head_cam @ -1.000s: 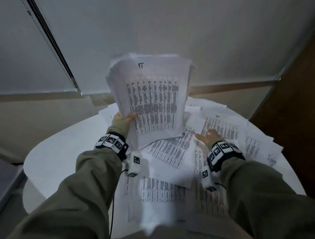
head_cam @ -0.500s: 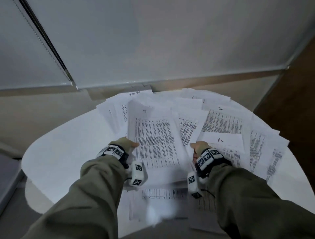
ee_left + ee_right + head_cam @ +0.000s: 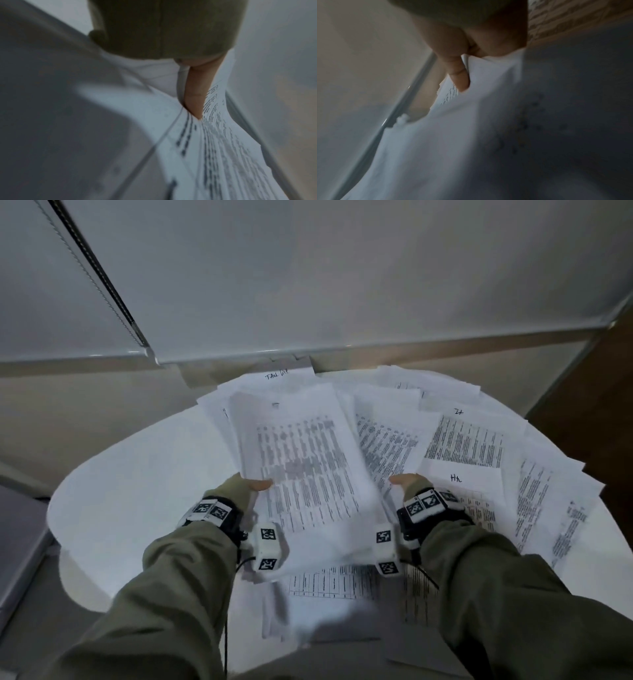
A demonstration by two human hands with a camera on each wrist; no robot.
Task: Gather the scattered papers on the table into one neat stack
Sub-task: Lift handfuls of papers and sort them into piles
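A thick bundle of printed sheets [image 3: 301,460] is held over the round white table [image 3: 137,491], between both hands. My left hand [image 3: 245,487] grips its left edge, thumb on top; the left wrist view shows that thumb [image 3: 193,94] pressed on the printed top sheet [image 3: 223,148]. My right hand [image 3: 407,484] grips the right edge; in the right wrist view its fingers [image 3: 458,75] pinch the paper's edge [image 3: 488,81]. Several loose sheets [image 3: 466,440] lie fanned out on the table's right and far side, and more [image 3: 329,580] lie under the bundle near me.
A pale wall with a metal rail [image 3: 376,345] and a blind cord [image 3: 99,275] rises just behind the table. A dark wooden panel [image 3: 589,392] stands at the right. Bare tabletop shows at the left.
The bundle came down from upright in my left hand to nearly flat over the table. My right hand left the loose sheets and took hold of the bundle's right edge.
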